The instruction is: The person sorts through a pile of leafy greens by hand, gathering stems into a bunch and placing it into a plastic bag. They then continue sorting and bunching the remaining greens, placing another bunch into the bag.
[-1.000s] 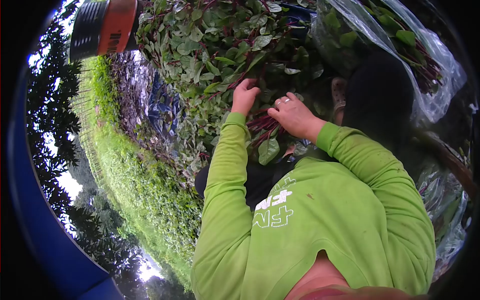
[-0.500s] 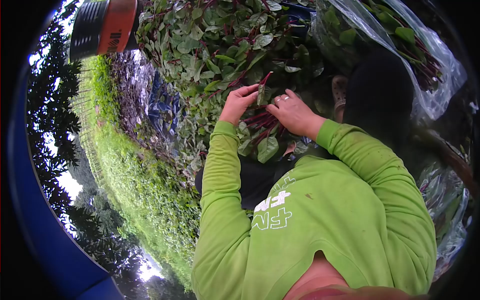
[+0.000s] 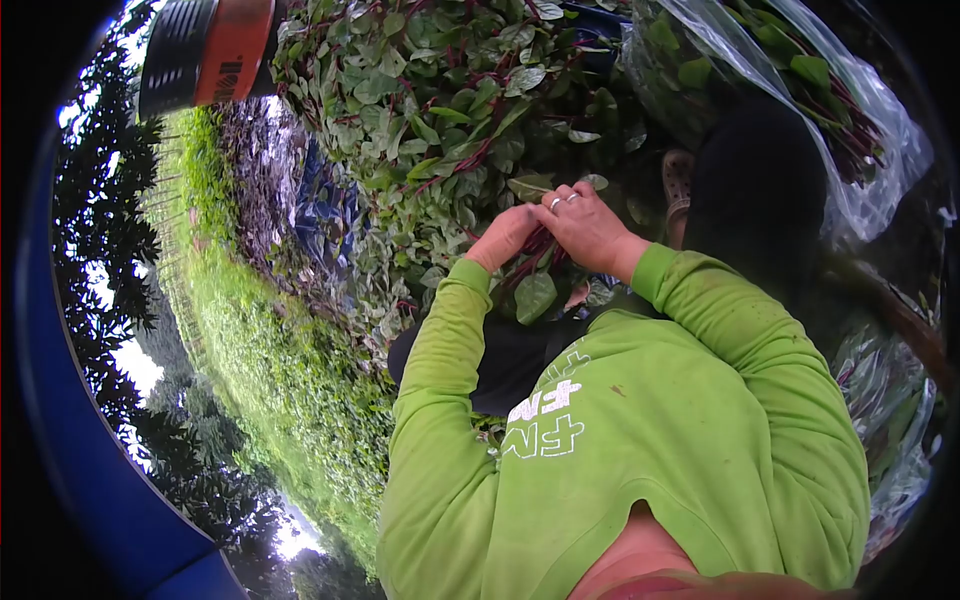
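My right hand (image 3: pixel 592 232), with rings on a finger, is closed around a bunch of red-stemmed leafy greens (image 3: pixel 536 258), which look like Malabar spinach. The stems run out below the fingers, and a broad green leaf (image 3: pixel 535 297) hangs at the lower end. My left hand (image 3: pixel 504 236) meets the right at the fingertips, its fingers pinched on a leafy stem at the bunch. Above the hands a leaf (image 3: pixel 530 187) sticks out. The fingers hide most of what is between them.
A large heap of the same greens (image 3: pixel 400 110) lies ahead. At the upper right is a clear plastic bag (image 3: pixel 870 205) with stems inside. An orange and black drum (image 3: pixel 225 55) stands at the upper left. Blue sheeting (image 3: pixel 325 205) lies beside the heap.
My left hand has moved right and down, bringing its leafy stem to the bunch, and now touches my right hand. My right hand has stayed nearly in place.
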The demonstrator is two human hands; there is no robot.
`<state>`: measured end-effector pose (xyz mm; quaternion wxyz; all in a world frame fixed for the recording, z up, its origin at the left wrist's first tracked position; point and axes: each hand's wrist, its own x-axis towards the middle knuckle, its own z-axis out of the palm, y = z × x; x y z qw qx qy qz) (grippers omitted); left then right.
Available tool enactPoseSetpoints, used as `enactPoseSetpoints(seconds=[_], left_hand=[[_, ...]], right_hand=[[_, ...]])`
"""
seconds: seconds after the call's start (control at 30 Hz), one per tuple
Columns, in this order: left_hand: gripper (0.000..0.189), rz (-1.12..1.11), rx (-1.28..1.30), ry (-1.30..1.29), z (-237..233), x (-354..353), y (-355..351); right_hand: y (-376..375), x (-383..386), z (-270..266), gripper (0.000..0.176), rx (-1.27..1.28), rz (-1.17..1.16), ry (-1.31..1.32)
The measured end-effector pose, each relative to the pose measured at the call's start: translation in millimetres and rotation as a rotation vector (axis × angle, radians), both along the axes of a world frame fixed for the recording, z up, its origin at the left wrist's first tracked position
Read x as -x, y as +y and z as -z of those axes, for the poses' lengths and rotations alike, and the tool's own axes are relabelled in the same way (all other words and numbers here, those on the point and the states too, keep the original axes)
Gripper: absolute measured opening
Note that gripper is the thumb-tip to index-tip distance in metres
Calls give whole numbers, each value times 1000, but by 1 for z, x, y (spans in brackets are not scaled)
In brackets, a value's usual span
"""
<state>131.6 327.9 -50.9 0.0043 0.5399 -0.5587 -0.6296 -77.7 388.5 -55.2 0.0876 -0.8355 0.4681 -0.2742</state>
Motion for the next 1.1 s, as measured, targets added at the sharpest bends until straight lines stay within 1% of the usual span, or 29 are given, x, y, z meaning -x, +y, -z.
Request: enactPoseSetpoints(seconds=[0.03,0.07,0.13,0.17,0.27,0.3,0.37,0.4,0.47,0.53,0.57,0.6,0.67,0.73,0.77,0.8,0.83,0.87,0.93,0.97,1.07,1.1], left_hand=[[67,115,38,-54,-11,5,2],[66,262,202,-153,-23,11,6],[72,554,534,-347,-49,25,18],[84,552,639,-461,-52,33,32],[78,411,812,-629,-37,50,51],[68,372,889,-550,-24,47,51],[58,266,892,-471,-2,40,54],[53,207,892,-427,5,40,56],[45,191,981,-487,14,33,57],[34,206,1065,-603,13,21,62],[32,196,1097,-614,2,27,67],[30,188,1130,-624,-9,32,72],[30,209,1155,-616,-8,31,80],[30,226,1192,-593,-8,31,85],[30,229,1212,-575,-7,31,88],[31,229,1229,-559,-8,33,91],[30,236,1186,-561,-9,35,94],[35,220,1214,-549,-9,35,97],[44,186,1275,-528,-9,34,100],[45,192,1279,-542,-7,33,99],[43,203,1276,-569,-5,33,99],[41,202,1263,-570,-8,35,99]], right_hand=[[0,0,0,19,-34,-13,-1],[0,0,1,16,-69,-23,-2],[1,0,3,16,-111,-25,-1],[1,-1,4,15,-131,-29,-2],[0,-4,7,14,-109,-5,-32],[0,-5,8,18,-121,-17,-38],[-1,-4,10,26,-142,-41,-42],[-2,-1,8,33,-165,-81,-58],[-8,8,3,46,-212,-159,-86],[-25,28,-28,70,-91,-19,-389],[-36,34,-25,90,-175,90,-465],[-44,38,-19,98,-281,197,-479],[-52,40,-3,112,-633,252,-591],[-44,35,3,121,-770,110,-511],[-41,31,6,126,-877,19,-526],[-36,29,3,118,-956,-15,-489],[-37,28,3,100,-996,-91,-472],[-39,26,3,84,-1036,-170,-455],[-39,24,10,60,-919,-151,-503],[-39,23,14,48,-858,-142,-525],[-35,23,17,30,-702,-2,-554],[-32,24,7,24,-632,34,-524]])
